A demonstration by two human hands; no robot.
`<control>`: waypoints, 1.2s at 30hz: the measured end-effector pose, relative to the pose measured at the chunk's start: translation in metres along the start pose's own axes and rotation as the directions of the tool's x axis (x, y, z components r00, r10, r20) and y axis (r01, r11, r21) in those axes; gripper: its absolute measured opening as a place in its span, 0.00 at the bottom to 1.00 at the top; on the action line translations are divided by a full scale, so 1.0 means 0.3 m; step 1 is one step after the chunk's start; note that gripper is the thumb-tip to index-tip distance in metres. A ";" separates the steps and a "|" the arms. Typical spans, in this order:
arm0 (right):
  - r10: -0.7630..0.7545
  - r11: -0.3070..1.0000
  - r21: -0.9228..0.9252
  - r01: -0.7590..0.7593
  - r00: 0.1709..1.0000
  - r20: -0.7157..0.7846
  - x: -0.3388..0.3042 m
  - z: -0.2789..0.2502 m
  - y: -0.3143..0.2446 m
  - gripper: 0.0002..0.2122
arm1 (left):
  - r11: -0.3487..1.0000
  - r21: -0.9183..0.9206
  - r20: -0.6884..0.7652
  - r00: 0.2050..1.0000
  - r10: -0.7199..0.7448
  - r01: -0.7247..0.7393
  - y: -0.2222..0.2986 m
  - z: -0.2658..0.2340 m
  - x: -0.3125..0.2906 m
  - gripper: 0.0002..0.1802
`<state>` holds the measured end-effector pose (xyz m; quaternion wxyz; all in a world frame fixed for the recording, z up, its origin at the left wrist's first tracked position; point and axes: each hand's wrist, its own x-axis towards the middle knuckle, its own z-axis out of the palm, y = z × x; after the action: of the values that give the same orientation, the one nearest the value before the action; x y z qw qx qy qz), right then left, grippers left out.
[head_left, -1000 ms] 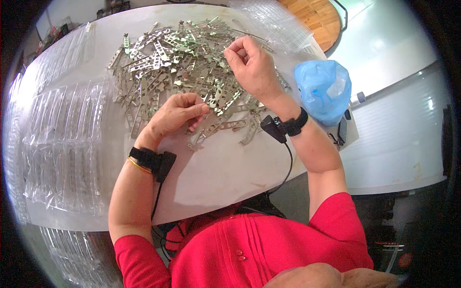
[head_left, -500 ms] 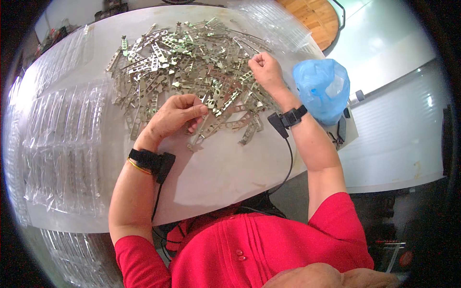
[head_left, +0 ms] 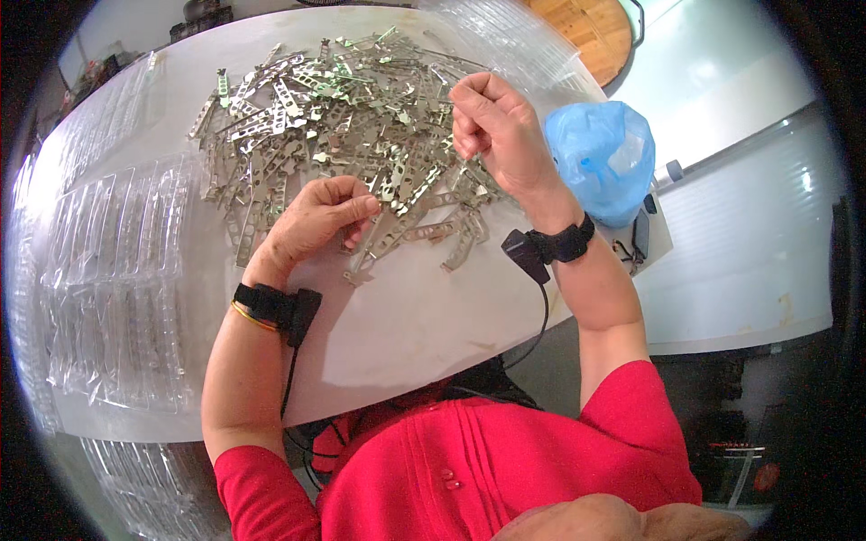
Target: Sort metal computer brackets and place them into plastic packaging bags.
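Observation:
A heap of thin silvery metal strips (head_left: pixel 298 117) with punched holes is spread over the white table (head_left: pixel 406 316). My left hand (head_left: pixel 316 216) is at the near-left side of the heap, thumb and forefinger pinched together and the other fingers curled. Whatever it grips, if anything, is too small or hidden to name. A perforated strip (head_left: pixel 383 242) lies just below its fingertips. Above the right part of the heap is my right hand (head_left: pixel 505 135), fingers curled in and thumb against the forefinger. I cannot make out what sits between them.
Clear plastic trays (head_left: pixel 117 270) are stacked along the left, with more clear plastic (head_left: pixel 514 45) at the far right. A blue plastic bag (head_left: pixel 603 162) stands right of my right hand. A round wooden top (head_left: pixel 586 32) is beyond the table. Cables hang from my wristbands.
My right hand has lifted away from the right side of the heap, looking larger, with its fingers still closed. My left hand has barely shifted.

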<state>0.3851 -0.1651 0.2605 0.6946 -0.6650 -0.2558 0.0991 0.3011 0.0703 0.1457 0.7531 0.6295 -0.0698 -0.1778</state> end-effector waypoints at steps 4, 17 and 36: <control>-0.029 0.998 -0.051 0.030 0.999 0.024 -0.019 0.050 -0.018 0.07 | 1.000 0.025 -0.018 1.000 0.000 0.001 -0.004 -0.003 0.000 0.13; 0.016 0.972 -0.223 -0.073 0.969 -0.247 -0.022 -0.145 0.099 0.07 | 0.999 0.019 0.010 0.999 0.042 -0.043 -0.005 0.006 0.000 0.13; -0.002 0.476 -0.879 0.041 0.999 0.046 -0.108 -0.254 0.304 0.13 | 0.990 0.126 -0.011 0.998 0.059 -0.057 -0.016 -0.005 0.002 0.15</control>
<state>0.4131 -0.2384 0.1655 0.2523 -0.9215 -0.2922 -0.0417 0.3014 0.0709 0.1407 0.7173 0.6747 -0.0936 -0.1466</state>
